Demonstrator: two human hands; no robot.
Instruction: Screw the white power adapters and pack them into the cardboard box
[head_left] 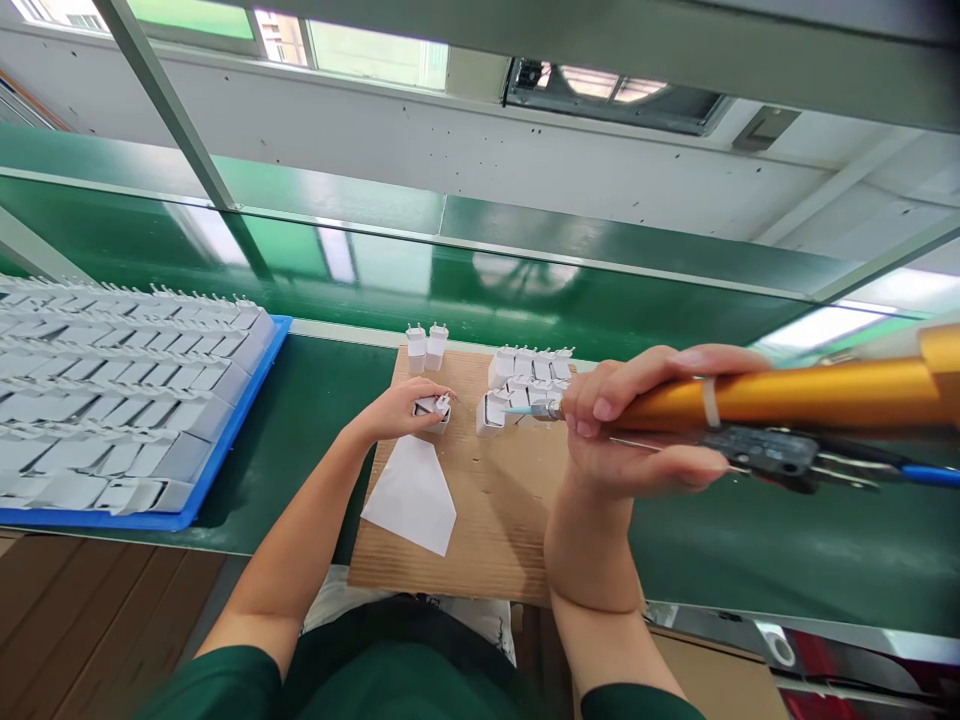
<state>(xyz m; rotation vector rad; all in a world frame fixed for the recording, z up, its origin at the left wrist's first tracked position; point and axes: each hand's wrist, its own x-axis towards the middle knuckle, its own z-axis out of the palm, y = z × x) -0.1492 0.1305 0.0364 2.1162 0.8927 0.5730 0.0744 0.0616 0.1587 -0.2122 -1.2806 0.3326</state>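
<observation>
My left hand (401, 408) grips a white plug adapter (433, 408) at the left side of a cardboard sheet (487, 530). Its fingers lie around the adapter's top, partly hiding it. In my right hand (615, 420) is a gold dispensing gun (787, 392) with a slim pale blue tip and a black lever switch below. The tip points left, close to an open white plug housing (491, 412) at the front of a group of white adapters (529, 370). From this angle I cannot tell whether it touches the housing. A white paper piece (412, 495) lies below my left hand.
Two upright plug adapters (427, 347) stand at the cardboard's back edge. On the left, a blue tray (262, 365) carries rows of white adapters. The green bench (300, 430) runs beneath, with a green panel (375, 270) behind. Cables trail right from the gun.
</observation>
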